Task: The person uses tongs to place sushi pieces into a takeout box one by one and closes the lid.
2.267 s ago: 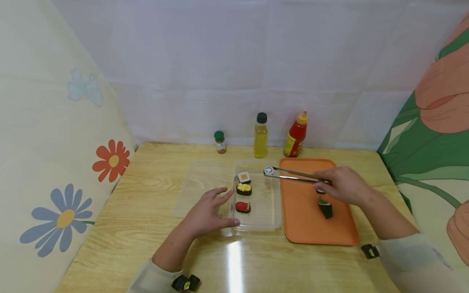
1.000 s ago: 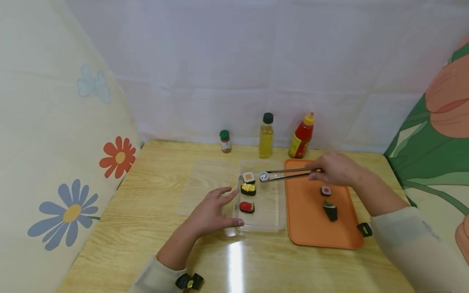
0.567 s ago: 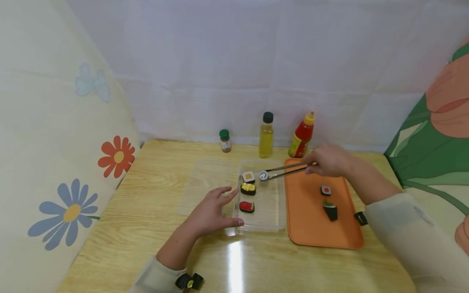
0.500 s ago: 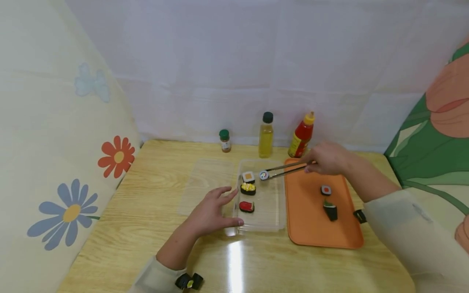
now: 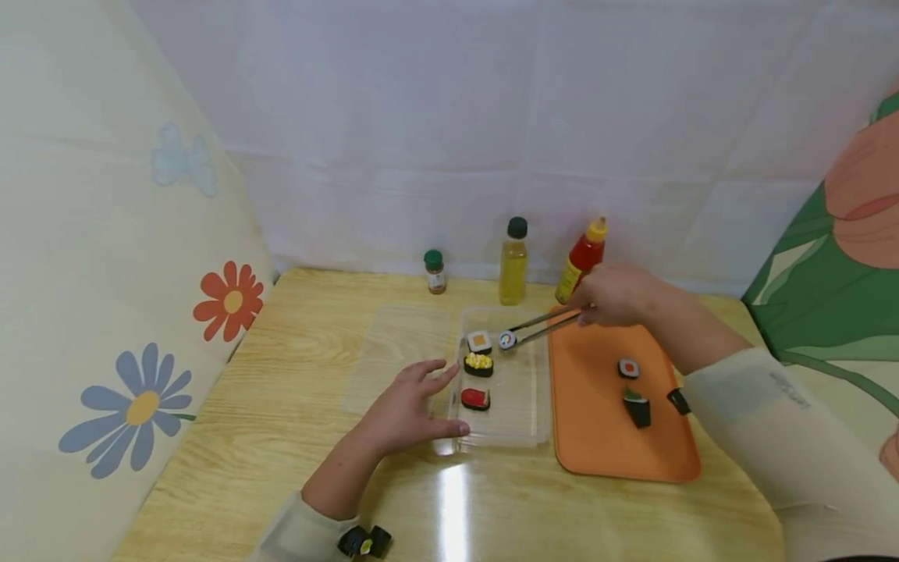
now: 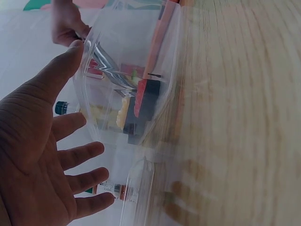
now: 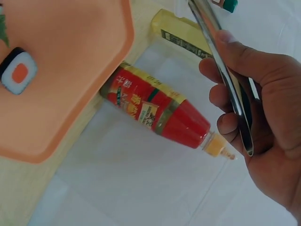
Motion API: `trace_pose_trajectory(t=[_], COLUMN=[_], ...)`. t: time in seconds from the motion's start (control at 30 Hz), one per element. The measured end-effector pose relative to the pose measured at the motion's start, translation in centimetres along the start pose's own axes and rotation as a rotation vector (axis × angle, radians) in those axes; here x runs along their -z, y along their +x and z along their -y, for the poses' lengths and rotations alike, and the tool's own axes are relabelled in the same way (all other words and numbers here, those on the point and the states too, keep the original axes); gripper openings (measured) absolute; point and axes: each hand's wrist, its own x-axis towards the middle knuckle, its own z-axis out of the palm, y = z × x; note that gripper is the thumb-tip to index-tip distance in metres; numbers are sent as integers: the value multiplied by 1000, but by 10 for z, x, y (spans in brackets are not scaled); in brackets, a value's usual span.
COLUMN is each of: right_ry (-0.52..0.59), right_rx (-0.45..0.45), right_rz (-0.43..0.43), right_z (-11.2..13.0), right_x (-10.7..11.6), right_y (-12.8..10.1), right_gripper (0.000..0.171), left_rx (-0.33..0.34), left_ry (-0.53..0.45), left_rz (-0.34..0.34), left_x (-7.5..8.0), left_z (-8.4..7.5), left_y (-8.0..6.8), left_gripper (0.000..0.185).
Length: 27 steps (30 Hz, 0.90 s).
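My right hand (image 5: 609, 295) grips metal tongs (image 7: 229, 87), fingers curled round their arms. In the head view the tongs reach left over the clear plastic container (image 5: 516, 425), with a small round sushi roll (image 5: 507, 340) at their tips. Along the container's left side sit a square sushi roll with an orange centre (image 5: 480, 341), a yellow-topped sushi (image 5: 479, 364) and a red-topped sushi (image 5: 475, 400). My left hand (image 5: 403, 414) is spread beside the container's left wall, thumb near the front corner. The left wrist view shows its palm and loosely extended fingers with nothing in them.
An orange tray (image 5: 597, 445) to the right holds a red-centred roll (image 5: 628, 368) and a dark cone-shaped sushi (image 5: 637, 407). Behind stand a green-capped jar (image 5: 435, 273), an oil bottle (image 5: 513, 269) and a red sauce bottle (image 7: 157, 108). A clear lid (image 5: 393, 351) lies left.
The tongs brought the round roll leftward and down into the container beside the square roll. My right hand has since shifted left and away from me, angling the tongs. The left hand stays in place.
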Motion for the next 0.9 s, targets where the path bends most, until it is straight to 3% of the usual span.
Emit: trace_pose_trajectory(t=[0.13,0.4,0.9], right_ry=[1,-110,-108], right_rx=[2,-26,-20], right_rz=[33,79,65], right_z=[6,18,12], right_x=[5,13,9], right_y=[6,14,11], right_gripper=[16,9,15], left_rx=[4,-4,-9], left_ry=[-2,0,16], left_rz=[1,-4,-7], left_x=[0,0,-1], left_z=[-1,-1,-4], left_y=[-2,-2,1], left_gripper=[99,98,98])
